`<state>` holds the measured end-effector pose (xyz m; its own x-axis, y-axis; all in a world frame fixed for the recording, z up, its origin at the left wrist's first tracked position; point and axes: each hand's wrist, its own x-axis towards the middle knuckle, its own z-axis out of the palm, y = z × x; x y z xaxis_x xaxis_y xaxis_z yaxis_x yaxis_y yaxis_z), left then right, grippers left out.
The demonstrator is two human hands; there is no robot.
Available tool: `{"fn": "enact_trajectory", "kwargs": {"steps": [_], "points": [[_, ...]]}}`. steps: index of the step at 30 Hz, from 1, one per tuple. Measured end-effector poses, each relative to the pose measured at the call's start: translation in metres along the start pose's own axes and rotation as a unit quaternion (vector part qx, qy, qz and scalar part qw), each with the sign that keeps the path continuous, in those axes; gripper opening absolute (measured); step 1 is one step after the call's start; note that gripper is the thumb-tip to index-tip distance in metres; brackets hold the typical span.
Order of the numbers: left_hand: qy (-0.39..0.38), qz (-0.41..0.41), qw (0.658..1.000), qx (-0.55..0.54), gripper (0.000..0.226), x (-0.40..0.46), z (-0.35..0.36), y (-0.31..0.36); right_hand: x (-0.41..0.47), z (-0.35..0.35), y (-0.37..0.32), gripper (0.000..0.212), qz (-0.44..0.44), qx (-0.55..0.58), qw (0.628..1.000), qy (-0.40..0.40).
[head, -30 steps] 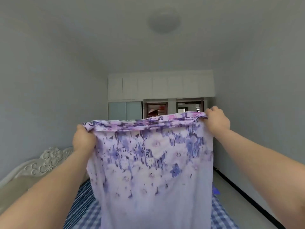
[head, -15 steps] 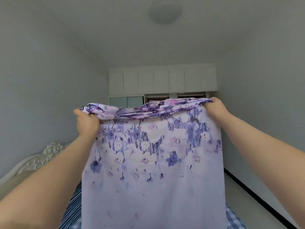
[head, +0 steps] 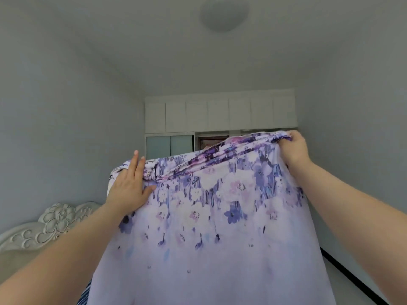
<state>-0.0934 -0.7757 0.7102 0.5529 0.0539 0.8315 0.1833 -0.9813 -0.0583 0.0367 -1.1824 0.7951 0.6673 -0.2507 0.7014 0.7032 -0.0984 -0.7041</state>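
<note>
The left hand (head: 130,188) lies flat on the upper left corner of the floral cloth (head: 220,227), fingers (head: 134,165) straight and close together, thumb spread. The right hand (head: 294,149) is curled tight round the bunched top edge, the higher corner. The cloth hangs out in front of the person between both arms, pale lilac with purple and pink blossoms thick along the top and thinning downward. A carved headboard (head: 50,223) sits low at the left.

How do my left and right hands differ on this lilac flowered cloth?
The left hand lies flat on the thin lilac flower-printed cloth, fingers straight; the right hand curls round its bunched top edge. The left hand sits lower than the right hand. Both touch the cloth near its top.
</note>
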Motion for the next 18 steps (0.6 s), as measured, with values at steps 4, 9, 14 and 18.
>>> {"fn": "enact_trajectory", "kwargs": {"steps": [4,9,14,18], "points": [[-0.118,-0.032,0.985,0.118,0.119,0.040,0.102,0.000,0.053,0.053,0.107,0.008,-0.005,-0.088,0.996,-0.031],[-0.183,-0.070,0.950,0.245,0.110,0.146,0.221,-0.009,0.158,0.143,0.203,0.013,0.021,-0.108,0.991,-0.075],[-0.144,-0.090,0.946,0.277,0.105,0.273,0.274,0.004,0.280,0.196,0.216,0.009,0.000,-0.054,0.998,-0.013],[-0.075,-0.115,0.954,0.265,0.124,0.365,0.279,0.019,0.368,0.206,0.197,0.028,-0.033,-0.017,0.998,0.050]]}}
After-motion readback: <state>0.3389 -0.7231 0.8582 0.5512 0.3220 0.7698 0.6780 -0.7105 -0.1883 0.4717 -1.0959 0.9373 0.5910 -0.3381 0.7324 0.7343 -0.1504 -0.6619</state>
